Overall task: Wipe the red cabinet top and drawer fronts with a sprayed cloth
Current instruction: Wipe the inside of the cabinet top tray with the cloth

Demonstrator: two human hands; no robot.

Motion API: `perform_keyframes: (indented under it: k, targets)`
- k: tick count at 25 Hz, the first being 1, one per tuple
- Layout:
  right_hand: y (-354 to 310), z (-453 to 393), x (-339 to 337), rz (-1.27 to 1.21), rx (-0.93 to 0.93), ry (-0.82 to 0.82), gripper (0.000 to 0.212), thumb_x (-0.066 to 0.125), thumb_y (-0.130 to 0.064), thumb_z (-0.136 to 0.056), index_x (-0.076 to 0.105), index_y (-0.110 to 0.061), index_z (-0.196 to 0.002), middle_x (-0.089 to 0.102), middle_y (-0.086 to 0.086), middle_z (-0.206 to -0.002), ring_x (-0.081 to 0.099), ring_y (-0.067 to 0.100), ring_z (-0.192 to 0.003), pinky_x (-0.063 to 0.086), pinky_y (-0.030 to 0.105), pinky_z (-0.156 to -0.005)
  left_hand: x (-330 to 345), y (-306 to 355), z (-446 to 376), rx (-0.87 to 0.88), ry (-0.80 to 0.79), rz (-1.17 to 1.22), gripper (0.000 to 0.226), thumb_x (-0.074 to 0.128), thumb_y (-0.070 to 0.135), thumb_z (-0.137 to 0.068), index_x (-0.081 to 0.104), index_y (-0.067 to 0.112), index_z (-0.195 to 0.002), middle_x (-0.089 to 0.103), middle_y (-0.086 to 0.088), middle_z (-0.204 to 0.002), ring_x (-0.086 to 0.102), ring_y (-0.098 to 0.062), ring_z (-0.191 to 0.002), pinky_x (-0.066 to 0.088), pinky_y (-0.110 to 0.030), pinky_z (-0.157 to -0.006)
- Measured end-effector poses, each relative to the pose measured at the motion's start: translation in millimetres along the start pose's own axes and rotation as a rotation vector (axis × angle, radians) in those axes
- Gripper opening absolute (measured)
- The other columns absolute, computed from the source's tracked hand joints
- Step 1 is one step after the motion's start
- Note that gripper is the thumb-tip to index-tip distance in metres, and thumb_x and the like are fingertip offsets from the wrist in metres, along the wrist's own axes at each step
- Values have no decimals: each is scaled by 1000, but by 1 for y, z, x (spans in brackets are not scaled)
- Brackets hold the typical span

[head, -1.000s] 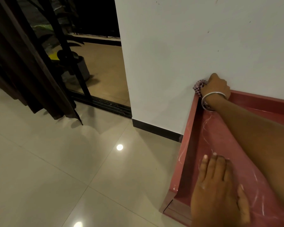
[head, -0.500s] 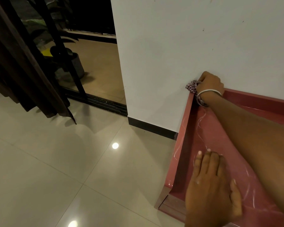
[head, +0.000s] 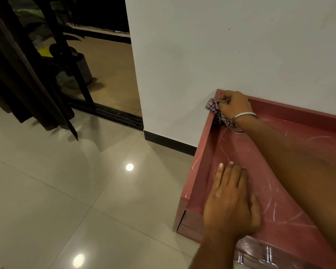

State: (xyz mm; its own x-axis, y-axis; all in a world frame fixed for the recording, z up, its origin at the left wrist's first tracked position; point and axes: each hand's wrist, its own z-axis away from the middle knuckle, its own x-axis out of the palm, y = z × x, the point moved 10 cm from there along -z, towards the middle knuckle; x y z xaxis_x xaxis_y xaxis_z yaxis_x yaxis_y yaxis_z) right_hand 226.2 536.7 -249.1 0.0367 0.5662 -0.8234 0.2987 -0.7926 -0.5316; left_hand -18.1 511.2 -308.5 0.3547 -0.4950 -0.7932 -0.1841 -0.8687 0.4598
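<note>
The red cabinet top has a raised rim and shows pale smear streaks. My right hand, with a silver bangle on the wrist, is shut on a checked cloth and presses it into the far left corner of the rim, against the white wall. My left hand lies flat on the near left part of the top, fingers together and pointing away from me. A drawer front with metal handles shows below the front edge.
The white wall runs behind the cabinet, with a black skirting. Glossy beige floor tiles spread to the left. A dark curtain and a sliding door track lie at the far left.
My right hand has slid the cloth from the top of the corner down onto the left rim, slightly nearer to me. My left hand stays flat in place.
</note>
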Motion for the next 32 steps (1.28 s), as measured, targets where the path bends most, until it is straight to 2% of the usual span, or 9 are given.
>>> perform_keyframes:
  k: [3,6,9,15,20,24,27,29,32]
  targets:
    - [-3,19,-3,-28,-20,-6,21,60,-16,-82,71,-11,-99,71,12,-101,63,32,-100,49,34,-86,-1,0,0,-16,-18,23,56,42,34,-90,47,6,-138,49,-9,-142,33,-20,-141,8,-35,-123]
    - [-15,44,-1,-60,-88,-41,25,61,-17,-86,70,-10,-109,71,13,-107,63,29,-103,45,26,-85,0,1,-2,-21,-54,6,58,39,34,-90,43,5,-140,46,-10,-143,30,-21,-142,6,-35,-123]
    - [-22,72,-3,-98,-113,-57,25,62,-16,-87,70,-9,-109,71,13,-107,64,26,-102,37,18,-78,-1,3,-1,-9,-45,0,58,41,32,-88,44,3,-138,47,-12,-141,34,-23,-139,10,-37,-123]
    - [-39,121,6,-108,-162,-144,24,68,-24,-85,72,-16,-107,63,14,-109,59,27,-103,37,21,-82,6,0,-3,2,-119,2,66,36,34,-88,35,5,-147,41,-12,-149,28,-21,-144,6,-36,-123]
    - [-61,151,10,-12,-273,-289,25,70,-29,-82,72,-21,-105,62,4,-102,59,21,-98,35,20,-79,5,5,2,36,-186,-121,53,30,34,-89,62,9,-122,66,-11,-120,52,-23,-123,12,-37,-121]
    - [-75,173,8,77,-358,-333,23,68,-36,-83,71,-29,-105,49,-6,-90,51,14,-88,35,22,-75,2,12,8,62,-236,-234,56,25,35,-84,75,12,-97,75,-7,-89,67,-23,-96,30,-43,-110]
    - [-86,193,7,135,-442,-383,26,65,-39,-84,67,-33,-109,53,-3,-97,50,15,-92,39,26,-77,9,12,11,52,-365,-260,75,6,39,-85,67,9,-117,69,-13,-114,57,-32,-116,25,-47,-112]
    - [-96,204,9,183,-529,-419,28,62,-41,-86,66,-33,-112,56,-1,-103,52,18,-97,43,29,-83,14,8,15,16,-494,-286,62,14,36,-98,60,6,-125,62,-17,-127,50,-35,-124,25,-46,-111]
    - [-106,218,8,230,-673,-429,26,61,-40,-87,65,-34,-112,55,-2,-103,51,19,-94,47,33,-82,15,10,21,-16,-563,-244,48,27,32,-104,60,3,-121,63,-22,-122,55,-38,-116,36,-46,-102]
